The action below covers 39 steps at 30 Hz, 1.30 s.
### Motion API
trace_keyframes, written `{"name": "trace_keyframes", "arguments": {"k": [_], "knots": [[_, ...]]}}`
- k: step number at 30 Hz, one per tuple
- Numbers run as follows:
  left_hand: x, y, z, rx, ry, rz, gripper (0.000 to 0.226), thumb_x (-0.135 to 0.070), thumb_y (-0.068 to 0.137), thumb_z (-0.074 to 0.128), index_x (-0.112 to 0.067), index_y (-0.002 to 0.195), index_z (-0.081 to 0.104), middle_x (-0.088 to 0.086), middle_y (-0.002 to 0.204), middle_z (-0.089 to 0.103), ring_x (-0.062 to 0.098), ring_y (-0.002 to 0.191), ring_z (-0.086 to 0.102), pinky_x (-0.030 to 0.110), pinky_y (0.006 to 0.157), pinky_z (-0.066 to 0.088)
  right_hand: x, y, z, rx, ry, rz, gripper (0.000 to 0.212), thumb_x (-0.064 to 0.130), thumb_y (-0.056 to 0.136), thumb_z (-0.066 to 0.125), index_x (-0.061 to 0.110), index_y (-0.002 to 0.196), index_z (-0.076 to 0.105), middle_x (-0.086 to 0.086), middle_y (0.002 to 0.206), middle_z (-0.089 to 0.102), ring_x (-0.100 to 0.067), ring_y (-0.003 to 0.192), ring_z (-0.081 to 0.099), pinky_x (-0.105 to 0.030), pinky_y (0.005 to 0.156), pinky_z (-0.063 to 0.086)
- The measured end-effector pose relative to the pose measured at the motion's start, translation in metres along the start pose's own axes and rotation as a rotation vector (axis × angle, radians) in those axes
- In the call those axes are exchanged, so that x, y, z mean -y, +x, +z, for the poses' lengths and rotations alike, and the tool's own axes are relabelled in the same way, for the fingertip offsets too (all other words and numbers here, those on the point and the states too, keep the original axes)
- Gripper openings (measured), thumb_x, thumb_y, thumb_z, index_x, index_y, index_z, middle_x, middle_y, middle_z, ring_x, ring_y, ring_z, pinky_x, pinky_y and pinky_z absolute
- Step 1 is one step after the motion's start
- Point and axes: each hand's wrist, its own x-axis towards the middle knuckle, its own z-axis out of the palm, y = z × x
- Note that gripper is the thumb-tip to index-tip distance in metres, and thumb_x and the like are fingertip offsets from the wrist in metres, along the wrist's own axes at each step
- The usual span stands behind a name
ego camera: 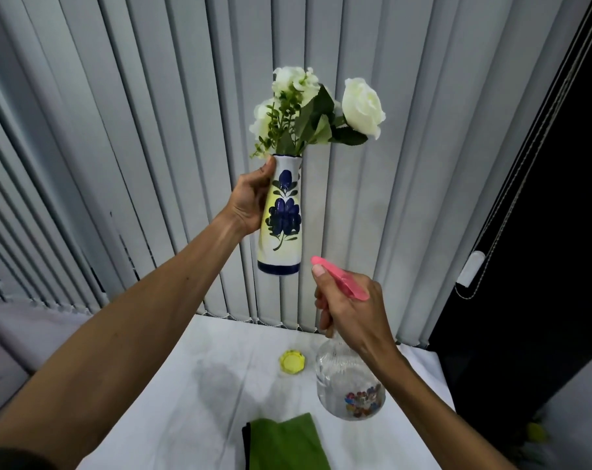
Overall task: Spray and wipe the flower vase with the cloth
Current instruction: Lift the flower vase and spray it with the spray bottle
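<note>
We hold the vase (pixel 281 215) of white flowers (pixel 360 108) upright in the air, left hand (pixel 252 198) wrapped round its neck. Right hand (pixel 347 301) grips the spray bottle (pixel 350 385), just right of and below the vase. The green cloth (pixel 284 442) lies on the near counter (pixel 172 401), with a yellow cap (pixel 291 361) farther off.

Flowered vase (pixel 282 215) aloft, green cloth (pixel 284 442) flat

So the vase (pixel 281 215) is up in the left hand (pixel 250 201), flowers (pixel 321 110) in it. Spray bottle (pixel 350 385) sits lower right in the right hand (pixel 352 307). Cloth (pixel 284 442) and a small lid (pixel 291 361) on the table (pixel 172 418) below, blinds (pixel 152 130) behind.
</note>
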Motion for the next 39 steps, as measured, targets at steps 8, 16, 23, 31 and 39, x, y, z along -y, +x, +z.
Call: {"name": "trace_keyframes", "arguments": {"k": [8, 16, 23, 31, 39], "knots": [[0.007, -0.006, -0.002, 0.021, -0.023, 0.026, 0.048, -0.040, 0.099, 0.051, -0.002, 0.128, 0.057, 0.011, 0.097, 0.067, 0.024, 0.081, 0.063, 0.035, 0.077, 0.055, 0.001, 0.000, 0.005, -0.028, 0.002, 0.007, 0.049, 0.048, 0.100, 0.061, 0.011, 0.068, 0.069, -0.012, 0.059, 0.067, -0.021, 0.038, 0.065, -0.034, 0.039, 0.056], [0.013, -0.027, -0.003, 0.000, 0.162, 0.030, 0.057, -0.042, 0.100, 0.050, 0.002, 0.134, 0.057, 0.015, 0.108, 0.066, 0.027, 0.092, 0.065, 0.039, 0.088, 0.053, 0.006, 0.000, 0.007, -0.082, 0.005, -0.010, 0.051, 0.049, 0.100, 0.059, 0.011, 0.068, 0.071, -0.012, 0.061, 0.070, -0.021, 0.039, 0.067, -0.030, 0.040, 0.055], [0.022, -0.052, -0.002, 0.031, 0.344, 0.090, 0.049, -0.033, 0.105, 0.044, 0.010, 0.128, 0.055, 0.028, 0.117, 0.055, 0.035, 0.101, 0.056, 0.048, 0.096, 0.048, 0.008, -0.001, 0.012, -0.098, 0.058, 0.069, 0.046, 0.049, 0.098, 0.062, 0.013, 0.071, 0.072, -0.005, 0.065, 0.072, -0.025, 0.043, 0.069, -0.026, 0.040, 0.050], [0.025, -0.070, -0.013, 0.043, 0.581, 0.194, 0.043, -0.026, 0.104, 0.052, 0.007, 0.131, 0.052, 0.013, 0.098, 0.068, 0.025, 0.087, 0.069, 0.042, 0.078, 0.061, -0.006, -0.009, 0.020, -0.091, 0.091, 0.143, 0.045, 0.052, 0.098, 0.059, 0.012, 0.095, 0.078, -0.003, 0.072, 0.073, -0.021, 0.047, 0.071, -0.022, 0.044, 0.053], [0.036, -0.078, -0.013, 0.013, 0.602, 0.169, 0.037, -0.023, 0.099, 0.063, -0.003, 0.130, 0.057, 0.004, 0.093, 0.067, 0.018, 0.086, 0.071, 0.034, 0.063, 0.060, -0.009, -0.010, 0.017, -0.080, 0.072, 0.133, 0.042, 0.054, 0.098, 0.058, 0.021, 0.114, 0.078, 0.002, 0.072, 0.073, -0.020, 0.049, 0.072, -0.023, 0.045, 0.053]]}}
